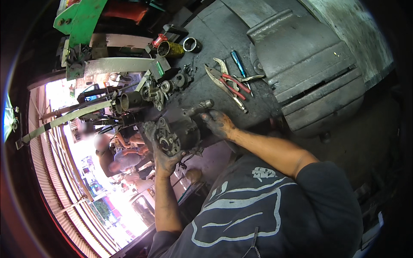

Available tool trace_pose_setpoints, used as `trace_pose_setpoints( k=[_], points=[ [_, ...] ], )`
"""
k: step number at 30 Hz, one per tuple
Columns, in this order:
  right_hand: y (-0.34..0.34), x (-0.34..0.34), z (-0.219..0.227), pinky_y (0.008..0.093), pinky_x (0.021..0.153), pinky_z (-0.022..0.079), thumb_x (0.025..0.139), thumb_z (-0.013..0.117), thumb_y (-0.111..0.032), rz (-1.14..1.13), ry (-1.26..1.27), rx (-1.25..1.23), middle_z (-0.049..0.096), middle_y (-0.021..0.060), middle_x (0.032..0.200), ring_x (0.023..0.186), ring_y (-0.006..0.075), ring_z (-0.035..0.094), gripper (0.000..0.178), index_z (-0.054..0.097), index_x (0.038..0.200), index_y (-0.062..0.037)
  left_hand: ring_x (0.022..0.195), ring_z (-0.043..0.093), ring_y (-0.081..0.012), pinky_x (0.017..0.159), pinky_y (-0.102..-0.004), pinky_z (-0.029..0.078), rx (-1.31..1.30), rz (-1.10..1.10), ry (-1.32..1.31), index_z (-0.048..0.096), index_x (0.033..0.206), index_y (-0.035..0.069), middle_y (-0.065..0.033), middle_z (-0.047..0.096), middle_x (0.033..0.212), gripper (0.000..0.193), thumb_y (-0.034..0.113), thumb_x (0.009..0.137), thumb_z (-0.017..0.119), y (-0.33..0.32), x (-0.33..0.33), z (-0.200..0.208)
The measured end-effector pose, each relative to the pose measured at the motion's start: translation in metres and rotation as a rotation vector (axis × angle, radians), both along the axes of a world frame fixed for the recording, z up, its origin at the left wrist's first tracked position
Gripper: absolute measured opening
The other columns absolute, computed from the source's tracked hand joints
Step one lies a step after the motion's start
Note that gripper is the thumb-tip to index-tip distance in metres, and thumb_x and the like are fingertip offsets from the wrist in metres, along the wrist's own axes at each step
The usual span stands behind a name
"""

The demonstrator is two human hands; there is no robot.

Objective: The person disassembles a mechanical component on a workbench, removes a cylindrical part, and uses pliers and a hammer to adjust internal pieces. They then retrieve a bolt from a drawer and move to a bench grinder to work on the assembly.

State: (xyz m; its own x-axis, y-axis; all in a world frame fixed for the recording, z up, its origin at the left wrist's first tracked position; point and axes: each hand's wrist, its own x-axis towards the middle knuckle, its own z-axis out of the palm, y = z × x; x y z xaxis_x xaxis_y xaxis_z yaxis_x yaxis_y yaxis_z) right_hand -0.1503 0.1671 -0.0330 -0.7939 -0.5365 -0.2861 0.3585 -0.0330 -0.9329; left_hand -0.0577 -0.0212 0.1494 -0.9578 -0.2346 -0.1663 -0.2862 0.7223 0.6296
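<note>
A dark, greasy cylindrical motor, apparently a starter motor [186, 132], is held above the near edge of the bench. My left hand [165, 161] wraps around its left end, where a metal end piece with openings shows. My right hand [220, 125], blackened with grease, has its fingers curled against the right end; its fingertips are partly hidden. Just beyond it a short cylindrical metal piece [208, 103] sticks out; I cannot tell whether it is attached to the motor.
Right of my hands stands a large bench vise [312, 77]. Red-handled pliers [235, 87], locking pliers [221, 81] and a blue screwdriver [238, 63] lie beside it. Greasy motor parts [174, 81], a yellow can [171, 50] and a metal ring [192, 45] occupy the left. People [124, 160] are beyond.
</note>
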Motion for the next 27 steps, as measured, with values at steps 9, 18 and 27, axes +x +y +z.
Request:
trace_pose_setpoints(
  k=[9, 18, 27],
  points=[
    [0.014, 0.002, 0.001, 0.0518, 0.088, 0.057, 0.107, 0.057, -0.045, -0.118, 0.261, 0.127, 0.074, 0.0237, 0.104, 0.104, 0.0425, 0.072, 0.046, 0.067, 0.122, -0.0016, 0.134, 0.056, -0.0330, 0.117, -0.0444, 0.044, 0.093, 0.064, -0.037, 0.029, 0.162, -0.001, -0.0209, 0.056, 0.148, 0.134, 0.040, 0.058, 0.102, -0.012, 0.007, -0.007],
    [0.068, -0.054, 0.010, 0.0523, 0.109, 0.053, 0.098, 0.063, -0.022, 0.018, 0.552, 0.788, 0.064, 0.0222, 0.140, 0.130, 0.0419, 0.063, 0.049, 0.058, 0.146, -0.0116, 0.144, 0.049, -0.0396, 0.122, -0.0472, 0.040, -0.031, -0.081, 0.042, 0.032, 0.162, -0.001, -0.0236, 0.047, 0.156, 0.136, 0.043, 0.053, 0.102, -0.026, 0.006, -0.007],
    [0.073, -0.092, -0.015, 0.0530, 0.109, 0.048, 0.101, 0.058, -0.024, -0.129, 0.704, 1.184, 0.063, 0.0173, 0.134, 0.132, 0.0370, 0.055, 0.035, 0.071, 0.130, -0.0112, 0.155, 0.035, -0.0382, 0.123, -0.0484, 0.037, 0.655, 0.135, 0.272, 0.015, 0.169, 0.000, -0.0224, 0.034, 0.168, 0.140, 0.060, 0.070, 0.094, -0.075, 0.039, -0.031]
  ],
)
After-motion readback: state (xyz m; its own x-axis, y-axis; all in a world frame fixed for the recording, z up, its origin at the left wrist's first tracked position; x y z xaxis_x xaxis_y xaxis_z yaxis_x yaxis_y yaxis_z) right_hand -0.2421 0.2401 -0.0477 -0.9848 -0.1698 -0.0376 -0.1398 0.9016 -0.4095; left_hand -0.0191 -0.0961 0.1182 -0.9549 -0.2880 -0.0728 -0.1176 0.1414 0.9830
